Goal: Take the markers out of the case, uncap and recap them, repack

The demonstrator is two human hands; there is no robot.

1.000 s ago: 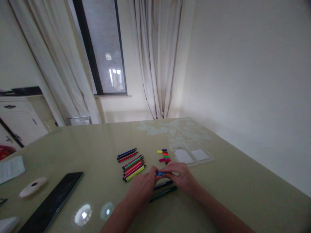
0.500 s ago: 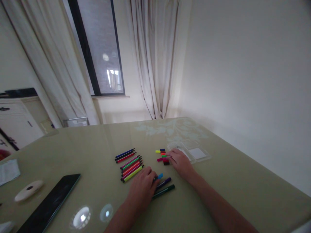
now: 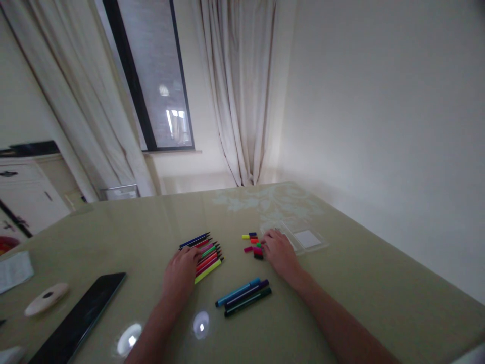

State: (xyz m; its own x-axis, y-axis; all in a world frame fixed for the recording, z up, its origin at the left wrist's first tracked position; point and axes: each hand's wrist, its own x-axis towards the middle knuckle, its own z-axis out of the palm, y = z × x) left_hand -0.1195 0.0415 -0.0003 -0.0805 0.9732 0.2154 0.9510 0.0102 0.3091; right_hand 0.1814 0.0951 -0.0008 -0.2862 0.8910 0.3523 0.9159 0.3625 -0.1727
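Item: left hand (image 3: 182, 272), fingers bent over the left part of a row of uncapped coloured pens (image 3: 208, 261) that extends to its right; whether it pinches one cannot be told. Item: three capped pens (image 3: 246, 294), blue to dark green, lie side by side between the hands, touching neither. Item: loose caps (image 3: 254, 241) lie just left of the right hand (image 3: 279, 253), its curved fingertips beside them, grip indiscernible, a clear case (image 3: 317, 247) partly behind it.

this looks like a room in a home: long pale curtains (image 3: 244, 101) hang beside a dark-framed window (image 3: 153, 65), a white cabinet (image 3: 32, 194) with ornate dark handles (image 3: 8, 174) stands at left, and a leafy pattern (image 3: 275, 200) decorates the bench (image 3: 132, 232).
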